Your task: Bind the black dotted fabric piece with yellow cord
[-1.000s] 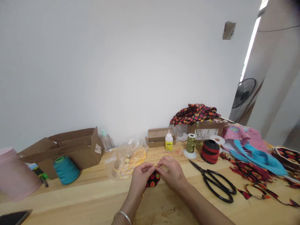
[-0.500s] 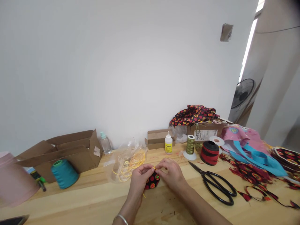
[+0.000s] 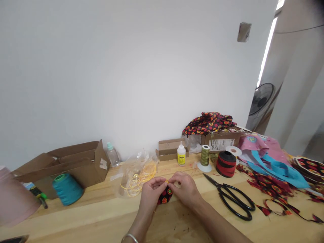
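Both hands meet over the wooden table, fingertips close together at a yellow cord (image 3: 166, 181). My left hand (image 3: 153, 191) pinches the cord at the top of a small black fabric piece (image 3: 165, 196) with red and orange flower prints. My right hand (image 3: 184, 187) also has thumb and finger closed on the cord, just right of the left fingertips. Part of the fabric piece is hidden behind my left hand, so its full shape does not show. More yellow cord (image 3: 148, 172) lies tangled in a clear plastic bag behind my left hand.
Black scissors (image 3: 231, 199) lie right of my hands. Behind stand a glue bottle (image 3: 181, 155), a green thread spool (image 3: 205, 156) and a red-black spool (image 3: 226, 164). A teal thread cone (image 3: 68, 189) leans by a cardboard box (image 3: 93, 170) at left. Fabric scraps (image 3: 272, 182) cover the right side.
My hands keep almost the same pinch on the cord. The loose cord end below my left wrist shows less now. The view has shifted slightly.
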A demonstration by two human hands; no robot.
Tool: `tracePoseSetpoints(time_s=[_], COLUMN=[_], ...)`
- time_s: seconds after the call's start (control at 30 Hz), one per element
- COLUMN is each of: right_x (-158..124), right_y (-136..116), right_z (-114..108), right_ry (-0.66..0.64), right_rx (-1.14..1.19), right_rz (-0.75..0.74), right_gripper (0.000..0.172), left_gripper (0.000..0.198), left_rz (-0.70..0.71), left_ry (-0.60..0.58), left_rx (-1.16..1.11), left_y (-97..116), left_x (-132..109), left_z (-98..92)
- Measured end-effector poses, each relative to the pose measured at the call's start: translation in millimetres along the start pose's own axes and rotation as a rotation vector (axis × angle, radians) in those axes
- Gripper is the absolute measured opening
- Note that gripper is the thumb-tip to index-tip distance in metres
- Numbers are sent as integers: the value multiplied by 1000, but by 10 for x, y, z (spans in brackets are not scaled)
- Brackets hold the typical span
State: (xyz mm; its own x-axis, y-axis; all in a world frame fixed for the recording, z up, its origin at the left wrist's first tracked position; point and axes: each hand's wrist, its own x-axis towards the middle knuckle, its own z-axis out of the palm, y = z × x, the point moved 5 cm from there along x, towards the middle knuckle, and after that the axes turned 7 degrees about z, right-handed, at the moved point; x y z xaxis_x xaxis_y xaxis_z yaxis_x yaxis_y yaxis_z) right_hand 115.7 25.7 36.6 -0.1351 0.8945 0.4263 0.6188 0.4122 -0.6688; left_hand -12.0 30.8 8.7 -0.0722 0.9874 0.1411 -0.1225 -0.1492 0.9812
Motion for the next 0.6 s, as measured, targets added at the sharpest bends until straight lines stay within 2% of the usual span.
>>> tracePoseSetpoints(time_s=[0.13,0.27,0.37,0.47,0.53,0.6], right_x=[-2,16,27,24,3,-32], right_y=[67,216,267,229,214,206], right_z=[3,93,160,157,148,172], right_ry=[11,-21,-94,-160,-212,-318], right_rx=[30,242,521,781,874,951], right_rz=[90,263,428,526,582,629], right_gripper=[10,7,4,5,5,4], left_gripper=[22,25,24,21,20,21], left_rz=[46,62,60,42,35,24], left_ry=[-9,-20,-33,-59,-61,-56], left_rx=[72,111,106,101,105,87], left_y=[8,-1,8,9,11,14], left_x=[-8,-13,-26,-37,-36,-32], left_z=[14,35,57,78,80,77])
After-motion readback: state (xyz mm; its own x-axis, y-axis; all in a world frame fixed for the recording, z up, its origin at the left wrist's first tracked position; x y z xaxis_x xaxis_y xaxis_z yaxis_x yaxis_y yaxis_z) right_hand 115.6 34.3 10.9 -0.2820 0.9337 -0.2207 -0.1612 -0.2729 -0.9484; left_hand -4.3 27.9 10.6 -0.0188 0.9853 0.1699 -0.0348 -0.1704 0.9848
